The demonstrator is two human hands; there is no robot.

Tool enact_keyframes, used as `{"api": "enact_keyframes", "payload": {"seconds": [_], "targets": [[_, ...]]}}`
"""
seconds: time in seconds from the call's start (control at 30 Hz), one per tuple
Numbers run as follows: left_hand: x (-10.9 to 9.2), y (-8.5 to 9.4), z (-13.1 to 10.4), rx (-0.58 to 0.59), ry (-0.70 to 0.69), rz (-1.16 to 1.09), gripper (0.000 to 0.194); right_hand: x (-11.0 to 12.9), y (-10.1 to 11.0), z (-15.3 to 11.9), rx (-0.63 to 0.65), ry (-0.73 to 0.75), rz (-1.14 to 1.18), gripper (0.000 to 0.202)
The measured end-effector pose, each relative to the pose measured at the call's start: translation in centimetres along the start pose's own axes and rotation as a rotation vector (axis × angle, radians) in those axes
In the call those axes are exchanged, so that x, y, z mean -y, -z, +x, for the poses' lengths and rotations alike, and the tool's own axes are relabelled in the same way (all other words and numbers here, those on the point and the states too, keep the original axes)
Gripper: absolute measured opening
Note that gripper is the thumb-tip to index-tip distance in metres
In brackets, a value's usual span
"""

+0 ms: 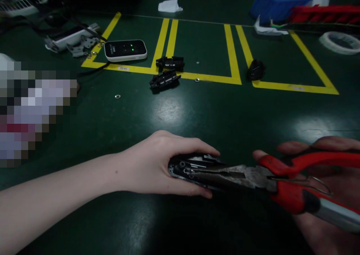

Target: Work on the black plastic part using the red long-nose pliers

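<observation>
My left hand [165,165] is closed around a black plastic part [180,167], with the thumb on one long side and the fingers on the other. From the right, my right hand [323,195] grips needle-nose pliers [258,176] by their red handles. The long jaws lie over the black part, their tips near a small screw or metal bit at its left end. Whether the tips pinch anything is too small to tell. A thin wire spring shows between the plier handles.
Black plastic pieces [165,80] lie beyond the left hand, and another black piece [255,70] sits farther right. Small metal rings [117,96] are scattered about. A white-edged device [125,50] with green lights, a blue bin [281,3] and a tape roll [340,42] stand farther back.
</observation>
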State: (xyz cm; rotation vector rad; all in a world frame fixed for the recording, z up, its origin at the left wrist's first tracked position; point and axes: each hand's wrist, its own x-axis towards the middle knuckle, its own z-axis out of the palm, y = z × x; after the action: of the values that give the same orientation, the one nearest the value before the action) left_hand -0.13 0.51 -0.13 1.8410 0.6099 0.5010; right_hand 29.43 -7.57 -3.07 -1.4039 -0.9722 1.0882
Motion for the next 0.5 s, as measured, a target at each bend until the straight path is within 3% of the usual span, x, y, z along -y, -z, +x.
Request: {"api": "enact_keyframes", "payload": {"seconds": [0.17,0.5], "targets": [[0.2,0.0,-0.1,0.003,-0.027,-0.011,0.048,0.0,-0.8,0.1,-0.002,0.039,-0.041,0.072],[0.0,-0.1,-0.1,0.017,0.010,-0.035,0.045,0.1,0.3,0.0,-0.008,0.007,-0.054,0.075]]}}
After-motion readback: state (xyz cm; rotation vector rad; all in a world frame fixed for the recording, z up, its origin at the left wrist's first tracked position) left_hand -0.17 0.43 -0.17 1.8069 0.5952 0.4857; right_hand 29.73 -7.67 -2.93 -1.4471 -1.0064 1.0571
